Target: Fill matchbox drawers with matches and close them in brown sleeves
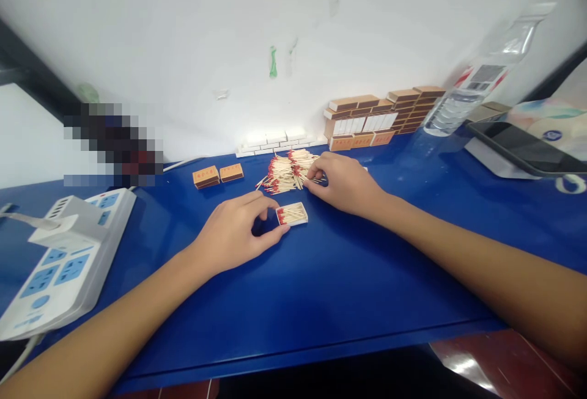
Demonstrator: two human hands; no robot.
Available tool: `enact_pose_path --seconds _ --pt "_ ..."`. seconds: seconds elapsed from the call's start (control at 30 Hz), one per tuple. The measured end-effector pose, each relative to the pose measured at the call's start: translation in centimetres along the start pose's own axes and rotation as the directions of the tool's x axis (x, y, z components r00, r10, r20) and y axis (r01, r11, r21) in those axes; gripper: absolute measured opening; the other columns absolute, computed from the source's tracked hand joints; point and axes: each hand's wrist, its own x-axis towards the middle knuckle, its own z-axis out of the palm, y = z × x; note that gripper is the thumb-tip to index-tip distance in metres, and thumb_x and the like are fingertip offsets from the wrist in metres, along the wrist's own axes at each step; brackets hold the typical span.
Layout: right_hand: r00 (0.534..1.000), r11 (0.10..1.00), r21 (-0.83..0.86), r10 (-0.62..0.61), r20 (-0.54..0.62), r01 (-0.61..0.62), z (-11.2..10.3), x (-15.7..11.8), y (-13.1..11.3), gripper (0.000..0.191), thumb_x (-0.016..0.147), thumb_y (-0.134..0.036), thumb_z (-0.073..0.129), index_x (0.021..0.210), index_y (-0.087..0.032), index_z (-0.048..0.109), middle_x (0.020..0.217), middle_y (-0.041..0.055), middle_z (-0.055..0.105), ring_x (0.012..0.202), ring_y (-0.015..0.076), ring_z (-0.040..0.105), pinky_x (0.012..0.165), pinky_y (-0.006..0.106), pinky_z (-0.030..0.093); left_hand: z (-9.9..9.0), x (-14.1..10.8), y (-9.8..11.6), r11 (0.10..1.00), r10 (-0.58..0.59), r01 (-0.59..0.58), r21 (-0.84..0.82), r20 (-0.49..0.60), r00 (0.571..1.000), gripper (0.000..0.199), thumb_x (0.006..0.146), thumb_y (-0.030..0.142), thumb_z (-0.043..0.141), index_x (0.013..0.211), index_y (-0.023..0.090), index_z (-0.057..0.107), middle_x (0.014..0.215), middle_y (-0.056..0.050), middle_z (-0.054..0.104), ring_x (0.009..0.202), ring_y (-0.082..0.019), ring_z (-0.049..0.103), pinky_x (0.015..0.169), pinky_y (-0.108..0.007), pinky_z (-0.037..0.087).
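Between the thumb and fingertips of my left hand (236,231) is the left end of a white matchbox tray (299,222). The tray lies flat on the blue table and holds several red-tipped matches (292,212). Just behind it is a loose heap of matches (280,173), many red heads facing left. My right hand (343,180) rests at the heap's right side, its thumb and forefinger closed together on some matches; how many is hidden. Two small groups of closed matchboxes (206,176) sit left of the heap.
Against the wall stand stacked matchboxes (403,109) and a low row of white trays (275,141). At right are a water bottle (477,81) and a phone (513,145). A power strip (68,264) lies at left. The blue table's front edge (298,350) runs below my arms.
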Motion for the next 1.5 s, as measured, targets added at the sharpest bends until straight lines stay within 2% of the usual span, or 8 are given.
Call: enact_pose_path --seconds 0.37,0.63,0.83,0.93,1.03,1.2,1.27,1.5 --pt "0.996 0.984 -0.177 -0.019 0.092 0.035 -1.1 0.2 0.1 0.012 0.094 -0.019 0.062 0.086 -0.016 0.071 0.095 0.0106 0.069 0.079 0.0204 0.059 0.062 0.033 0.032 0.2 -0.1 -0.3 1.0 0.021 -0.021 -0.001 -0.009 1.0 0.027 0.095 0.043 0.072 0.109 0.02 0.072 0.085 0.0 0.065 0.07 -0.014 0.059 0.065 -0.029 0.045" --pt "0.999 0.987 -0.158 -0.041 -0.004 0.039 -1.6 -0.1 0.7 0.009 0.094 -0.019 0.061 0.088 -0.017 0.068 0.096 0.0081 0.066 0.078 0.019 0.058 0.062 0.031 0.031 0.0 -0.1 -0.1 1.0 0.011 -0.011 -0.002 -0.008 1.0 0.027 0.094 0.043 0.073 0.108 0.02 0.072 0.085 0.001 0.064 0.07 -0.013 0.058 0.065 -0.029 0.045" --pt "0.999 0.984 -0.176 -0.004 0.04 0.011 -1.7 -0.3 0.5 0.012 0.097 -0.022 0.057 0.09 -0.017 0.065 0.098 0.0094 0.065 0.073 0.018 0.054 0.062 0.031 0.029 0.1 0.0 -0.2 1.0 0.016 -0.016 0.002 -0.025 1.0 0.026 0.094 0.042 0.073 0.108 0.02 0.072 0.085 0.001 0.064 0.07 -0.013 0.057 0.065 -0.029 0.045" --pt "0.999 0.993 -0.111 -0.039 0.004 0.039 -1.6 -0.2 0.6 0.009 0.096 -0.02 0.059 0.088 -0.017 0.064 0.095 0.0084 0.064 0.076 0.0182 0.055 0.063 0.031 0.031 0.1 0.0 -0.2 1.0 0.019 -0.019 0.012 -0.038 0.999 0.026 0.094 0.041 0.073 0.107 0.019 0.073 0.085 0.001 0.064 0.069 -0.013 0.057 0.064 -0.028 0.044" --pt "0.985 0.982 0.08 -0.167 -0.041 0.17 -1.9 -0.3 0.4 0.01 0.095 -0.019 0.06 0.086 -0.018 0.063 0.09 0.0057 0.062 0.077 0.0172 0.055 0.068 0.03 0.036 0.1 0.0 -0.2 1.0 0.018 -0.017 0.019 -0.054 0.998 0.026 0.094 0.041 0.073 0.107 0.019 0.073 0.084 0.001 0.064 0.068 -0.013 0.057 0.063 -0.028 0.043" --pt "0.913 0.864 0.318 -0.408 -0.011 0.39 -2.3 -1.2 -1.4 0.015 0.101 -0.023 0.059 0.091 -0.019 0.069 0.085 0.0034 0.062 0.078 0.0164 0.055 0.072 0.03 0.04 0.3 0.0 -0.3 1.0 0.01 -0.009 0.021 -0.061 0.998 0.026 0.094 0.042 0.074 0.106 0.019 0.073 0.084 0.001 0.064 0.068 -0.013 0.057 0.063 -0.028 0.044" --pt "0.9 0.856 0.321 -0.435 0.021 0.406 -2.1 -1.6 -2.0 0.014 0.101 -0.022 0.06 0.093 -0.018 0.071 0.088 0.0041 0.062 0.079 0.0165 0.056 0.072 0.03 0.041 0.3 0.0 -0.3 1.0 0.013 -0.012 0.019 -0.063 0.998 0.027 0.094 0.043 0.074 0.107 0.019 0.072 0.084 0.001 0.064 0.068 -0.013 0.057 0.063 -0.028 0.044" --pt "0.919 0.893 0.295 -0.382 0.096 0.34 -1.4 -2.1 -2.4 0.012 0.101 -0.023 0.064 0.093 -0.017 0.071 0.092 0.0044 0.064 0.079 0.0155 0.057 0.069 0.029 0.04 0.3 -0.1 -0.2 0.999 0.034 -0.033 0.006 -0.07 0.997 0.027 0.095 0.043 0.073 0.109 0.02 0.072 0.084 0.002 0.064 0.066 -0.011 0.057 0.062 -0.027 0.045"
